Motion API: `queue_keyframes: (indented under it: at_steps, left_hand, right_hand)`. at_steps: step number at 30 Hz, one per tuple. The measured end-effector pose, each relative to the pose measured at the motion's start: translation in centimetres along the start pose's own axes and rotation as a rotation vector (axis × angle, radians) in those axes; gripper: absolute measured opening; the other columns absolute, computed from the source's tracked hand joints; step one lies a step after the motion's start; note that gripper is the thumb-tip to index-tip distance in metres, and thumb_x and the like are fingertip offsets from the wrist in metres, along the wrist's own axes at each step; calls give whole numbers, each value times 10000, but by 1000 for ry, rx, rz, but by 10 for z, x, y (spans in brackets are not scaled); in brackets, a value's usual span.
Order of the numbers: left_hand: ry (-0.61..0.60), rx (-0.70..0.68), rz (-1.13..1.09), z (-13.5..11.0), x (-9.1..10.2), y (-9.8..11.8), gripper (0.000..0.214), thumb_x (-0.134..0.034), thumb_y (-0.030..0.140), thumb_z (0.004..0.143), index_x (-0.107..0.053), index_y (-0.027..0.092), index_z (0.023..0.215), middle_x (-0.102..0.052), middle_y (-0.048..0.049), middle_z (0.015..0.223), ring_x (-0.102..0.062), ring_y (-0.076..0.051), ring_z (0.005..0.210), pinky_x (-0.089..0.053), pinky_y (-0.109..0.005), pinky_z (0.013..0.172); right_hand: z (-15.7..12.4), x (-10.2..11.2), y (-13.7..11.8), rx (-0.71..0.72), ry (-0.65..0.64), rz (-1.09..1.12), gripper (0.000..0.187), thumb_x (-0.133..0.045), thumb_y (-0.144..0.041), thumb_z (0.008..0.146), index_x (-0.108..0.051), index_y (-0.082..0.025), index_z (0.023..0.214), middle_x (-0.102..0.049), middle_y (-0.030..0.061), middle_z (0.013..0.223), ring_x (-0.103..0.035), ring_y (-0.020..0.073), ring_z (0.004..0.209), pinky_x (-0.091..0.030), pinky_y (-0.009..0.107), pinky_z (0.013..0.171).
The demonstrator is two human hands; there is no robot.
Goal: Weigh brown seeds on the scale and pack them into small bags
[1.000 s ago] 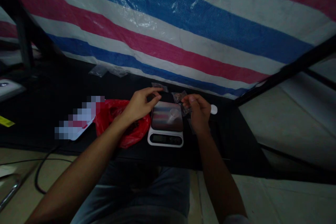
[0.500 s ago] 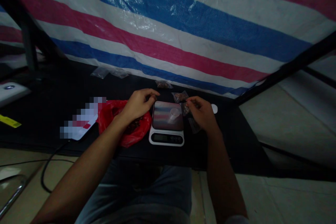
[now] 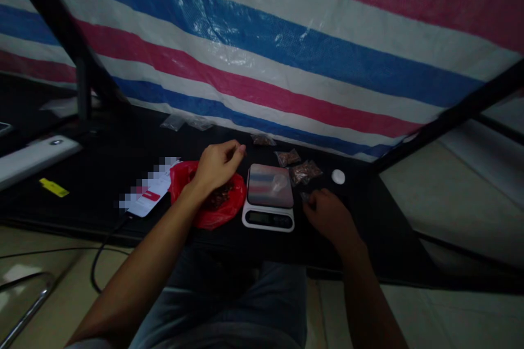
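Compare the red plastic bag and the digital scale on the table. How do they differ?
The red plastic bag is crumpled and soft, while the digital scale is rigid and flat. The bag holds dark brown pieces; the scale carries a small clear packet on its shiny top. Both lie on the black table.

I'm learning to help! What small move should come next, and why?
Probably lower the left hand into the red plastic bag for some brown bits: the hand hangs above them, and the kitchen scale with clear plastic on its top sits beside the bag.
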State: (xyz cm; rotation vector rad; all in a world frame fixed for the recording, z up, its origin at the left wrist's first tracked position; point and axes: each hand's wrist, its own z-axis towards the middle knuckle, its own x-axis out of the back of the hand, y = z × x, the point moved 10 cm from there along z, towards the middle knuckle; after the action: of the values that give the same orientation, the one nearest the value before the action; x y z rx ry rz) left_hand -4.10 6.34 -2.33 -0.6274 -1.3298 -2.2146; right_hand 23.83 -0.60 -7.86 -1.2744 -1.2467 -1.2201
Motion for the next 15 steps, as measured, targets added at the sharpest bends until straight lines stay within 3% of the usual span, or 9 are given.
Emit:
queue_keyframes:
  at_steps: [4, 7, 11, 15]
  left_hand:
    - [-128, 12, 111, -24, 9, 5, 378, -424, 419, 1012, -653, 189, 819, -638, -7, 678, -593, -176, 628, -388, -300, 613]
    - [-318, -55, 199, -48, -1, 9, 323, -438, 340, 995, -695, 185, 1113, -741, -87, 1071, -688, -249, 977, -506, -367, 855]
    - [-493, -96, 264, -74, -23, -3, 499, -538, 349, 946, -590, 147, 1398, -585, -159, 1460, -527, -317, 1363, -397, -471, 1168]
    - [-471, 6, 344, -80, -39, -25, 612, -542, 452, 950, -527, 140, 1475, -456, -190, 1581, -353, -376, 1503, -282, -579, 1231]
  right_hand:
    - [-1, 1, -4, 23, -6, -33, 199, -565, -302, 973, -676, -153, 900, -677, 122, 1045, -652, 243, 996, -439, 316, 821]
    - [-2, 0, -6, 34, -21, -71, 202, -510, -220, 980, -687, -155, 905, -681, 120, 1060, -659, 239, 1001, -440, 315, 797]
    - [-4, -1, -7, 28, -24, -73, 193, -509, -198, 963, -689, -146, 914, -685, 132, 1083, -657, 255, 1033, -445, 321, 792]
    - [-6, -3, -7, 64, -18, -22, 175, -503, -169, 950, -667, -147, 890, -694, 140, 1051, -655, 254, 1008, -446, 330, 816]
